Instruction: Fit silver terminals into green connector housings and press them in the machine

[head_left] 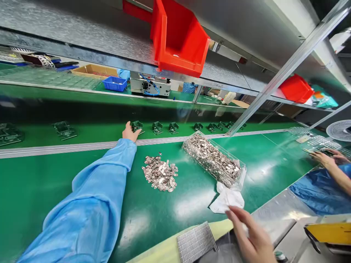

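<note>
Here, a green board [137, 126] sits on the green strip [91, 133] past the metal rail [68, 147]. The left hand [131, 132] grips its side, fingers bent. Little metal bits [160, 174] lie close by, probably for easy reach. The right hand [251, 233] is half curled near a white cloth [227, 200]; whether it pinches anything is unclear.

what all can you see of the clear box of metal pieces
The clear box is long, rectangular and open-topped, apparently of plastic. Small silvery metal pieces fill it along most of its length. It sits slantwise on the green table, its far end by the metal rail and its near end apparently touching a crumpled white cloth.
</note>
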{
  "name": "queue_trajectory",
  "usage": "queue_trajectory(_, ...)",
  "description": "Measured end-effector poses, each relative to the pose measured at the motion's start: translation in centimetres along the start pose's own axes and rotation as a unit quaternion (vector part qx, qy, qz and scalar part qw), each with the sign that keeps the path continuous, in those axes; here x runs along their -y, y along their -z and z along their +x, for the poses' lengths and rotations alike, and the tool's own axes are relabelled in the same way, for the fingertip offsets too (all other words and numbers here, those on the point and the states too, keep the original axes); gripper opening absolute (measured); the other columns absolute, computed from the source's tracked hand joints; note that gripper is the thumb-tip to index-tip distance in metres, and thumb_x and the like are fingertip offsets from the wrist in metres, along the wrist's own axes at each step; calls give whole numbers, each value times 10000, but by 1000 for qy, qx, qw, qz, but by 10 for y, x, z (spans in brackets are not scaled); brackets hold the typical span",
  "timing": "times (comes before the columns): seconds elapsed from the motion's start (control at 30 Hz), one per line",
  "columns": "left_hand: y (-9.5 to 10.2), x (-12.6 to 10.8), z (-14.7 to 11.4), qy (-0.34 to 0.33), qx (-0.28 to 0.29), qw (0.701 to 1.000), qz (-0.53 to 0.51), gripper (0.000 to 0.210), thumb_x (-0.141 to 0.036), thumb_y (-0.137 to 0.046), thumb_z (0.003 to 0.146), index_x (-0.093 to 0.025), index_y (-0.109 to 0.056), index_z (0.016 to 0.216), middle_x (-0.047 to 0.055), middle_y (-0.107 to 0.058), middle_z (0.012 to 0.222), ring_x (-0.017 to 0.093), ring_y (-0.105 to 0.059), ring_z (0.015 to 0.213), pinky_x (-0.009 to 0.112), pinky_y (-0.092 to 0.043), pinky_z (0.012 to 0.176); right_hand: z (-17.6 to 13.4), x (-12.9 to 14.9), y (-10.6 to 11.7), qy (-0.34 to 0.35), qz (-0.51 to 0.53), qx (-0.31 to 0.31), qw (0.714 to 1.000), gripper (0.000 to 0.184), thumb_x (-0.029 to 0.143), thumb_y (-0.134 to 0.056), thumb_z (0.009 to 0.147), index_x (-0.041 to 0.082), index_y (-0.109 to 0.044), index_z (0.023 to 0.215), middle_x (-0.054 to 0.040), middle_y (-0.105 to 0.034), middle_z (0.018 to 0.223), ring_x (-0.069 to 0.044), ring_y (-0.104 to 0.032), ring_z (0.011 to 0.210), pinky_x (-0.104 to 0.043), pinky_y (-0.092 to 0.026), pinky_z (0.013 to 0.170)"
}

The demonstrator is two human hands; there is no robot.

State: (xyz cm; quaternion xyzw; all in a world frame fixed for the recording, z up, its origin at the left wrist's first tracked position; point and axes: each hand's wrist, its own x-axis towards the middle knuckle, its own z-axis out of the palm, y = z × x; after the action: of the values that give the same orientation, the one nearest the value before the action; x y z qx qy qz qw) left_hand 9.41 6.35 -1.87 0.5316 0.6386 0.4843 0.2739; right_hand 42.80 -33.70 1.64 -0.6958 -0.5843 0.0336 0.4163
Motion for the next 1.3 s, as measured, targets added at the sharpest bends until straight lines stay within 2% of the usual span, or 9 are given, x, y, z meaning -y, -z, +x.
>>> queue_trajectory(0.13,34,30,-10,-72,-60,995,38,758,-280,-732,752,-117,-367,1397,167,-384,1487,263,-397,1368,354,-343,1125,79,44,-89,81,23,181,980,253,346,-485,936,244,-716,927,-56,-723,842,-231,-670,728,-349,-542,652)
queue_trajectory(0.27,125,72,-9,-150,-274,935,168,775,-347,-743,753,-61,-361,1364,193,-284,1514,294,-226,1439,438,-183,1187,136,67,-171,55,-46,245,967,133,236,-601,850,200,-718,902,-61,-712,809,-206,-645,686,-317,-496,648)
queue_trajectory(0.43,198,107,19,-6,-329,929,171,1019,-412,-791,704,-124,-173,1461,178,-155,1587,350,-166,1457,531,-205,1151,156,67,-219,12,-90,274,957,105,201,-717,746,211,-657,661,2,-615,568,-164,-553,530,-265,-368,516)
queue_trajectory(0.6,201,121,59,20,-205,957,204,950,-404,-798,682,-70,-285,1408,146,-428,1446,354,-385,1343,519,-278,1117,150,65,-215,-31,-112,277,954,140,196,-653,813,206,-635,675,23,-599,562,-132,-530,523,-237,-335,496)
queue_trajectory(0.77,194,108,56,48,-238,950,196,1023,-508,-824,567,-22,-359,1337,134,-459,1366,344,-495,1222,535,-368,1066,150,70,-219,-41,-124,276,952,62,233,-674,819,210,-672,761,-10,-651,667,-160,-578,622,-248,-346,534)
queue_trajectory(0.87,181,90,7,20,-205,966,154,1040,-520,-818,568,-34,-355,1363,151,-467,1344,328,-538,1185,490,-482,984,153,76,-226,-38,-125,281,951,122,170,-719,749,205,-653,652,-28,-643,641,-180,-576,622,-264,-325,531)
queue_trajectory(1.03,151,65,-119,-97,-13,986,138,811,-578,-753,634,-174,-497,1288,100,-559,1195,285,-637,998,466,-544,906,151,83,-219,-26,-81,273,958,179,98,-678,729,200,-625,592,-6,-595,561,-163,-547,575,-261,-340,534)
queue_trajectory(1.17,139,53,-190,-121,49,979,157,721,-597,-720,655,-176,-521,1206,122,-563,1168,320,-619,1043,494,-523,923,136,87,-183,-13,-13,257,966,71,176,-628,797,199,-672,747,-1,-622,623,-152,-570,589,-255,-427,575)
queue_trajectory(1.3,141,53,-214,-133,97,972,171,1008,-548,-778,614,-205,-288,1425,167,-493,1371,372,-470,1293,558,-403,1056,101,87,-122,-42,144,241,959,208,370,-584,843,186,-677,869,-44,-681,733,-187,-659,644,-273,-541,581)
